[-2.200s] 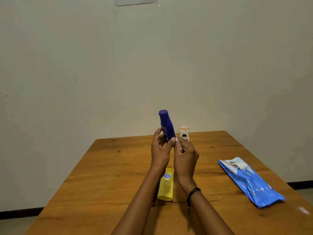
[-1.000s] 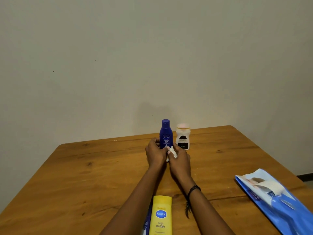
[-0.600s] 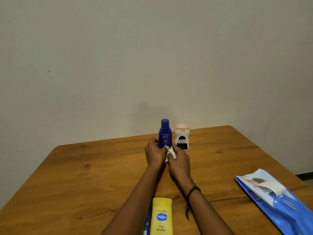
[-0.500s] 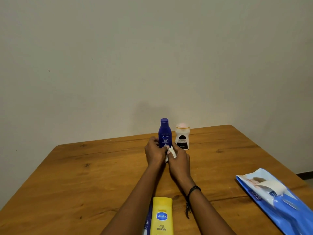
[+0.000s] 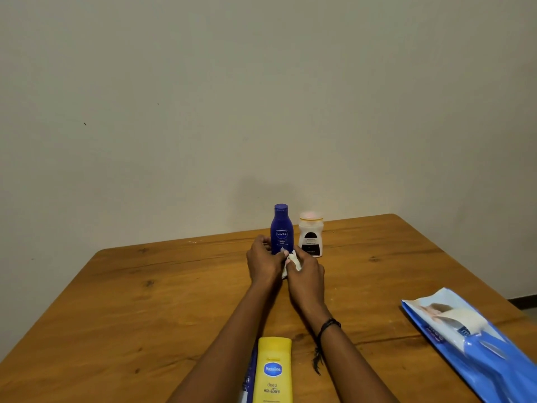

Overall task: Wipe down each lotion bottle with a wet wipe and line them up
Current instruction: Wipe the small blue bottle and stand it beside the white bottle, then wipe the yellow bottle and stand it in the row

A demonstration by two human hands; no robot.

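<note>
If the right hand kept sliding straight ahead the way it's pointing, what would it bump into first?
Probably the white bottle just beyond the right hand, whose grip holds the wet wipe. The blue bottle stands beside it, slightly left; depth is hard to judge.

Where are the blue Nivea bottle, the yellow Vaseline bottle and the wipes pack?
Blue Nivea bottle [image 5: 281, 234]: head view, front label.
Yellow Vaseline bottle [image 5: 273, 369]: head view, blue logo.
Wipes pack [image 5: 476, 349]: head view, blue top face.

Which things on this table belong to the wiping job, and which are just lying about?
Part of the job:
- blue bottle, upright
- white bottle beside it
- yellow bottle, lying down
- wet wipe, between left hand and right hand
- wipes pack

Just there:
- table
- wristband
- wall
</note>
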